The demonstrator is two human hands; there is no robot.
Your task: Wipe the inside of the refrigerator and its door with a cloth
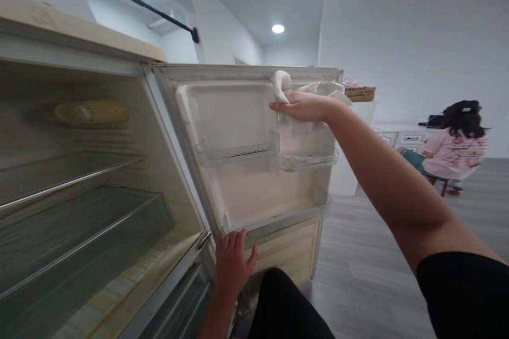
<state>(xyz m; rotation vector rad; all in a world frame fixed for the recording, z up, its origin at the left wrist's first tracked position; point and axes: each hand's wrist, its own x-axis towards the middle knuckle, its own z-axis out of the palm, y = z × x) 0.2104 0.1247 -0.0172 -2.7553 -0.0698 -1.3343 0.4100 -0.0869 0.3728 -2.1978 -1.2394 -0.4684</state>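
An open fridge door (246, 190) faces me, its white inner lining fitted with clear plastic shelves. Near the top of that lining, my right hand (304, 106) grips a white cloth (281, 83), part of which sticks up above the fingers and more shows behind the wrist. Lower down, my left hand (233, 259) rests with fingers spread at the lower left corner of the bottom door shelf (274, 225). Its fingertips appear to touch the shelf edge. The upper left door shelf (238, 153) and the upper right door shelf (308, 161) lie below my right hand.
On the left stands the fridge body with glass shelves (79, 180) and a yellowish lamp cover (93, 112). A seated person (457, 143) is at a white cabinet (409, 137) on the right. A cardboard box (361, 94) sits behind the door. My knee (286, 307) is beneath it.
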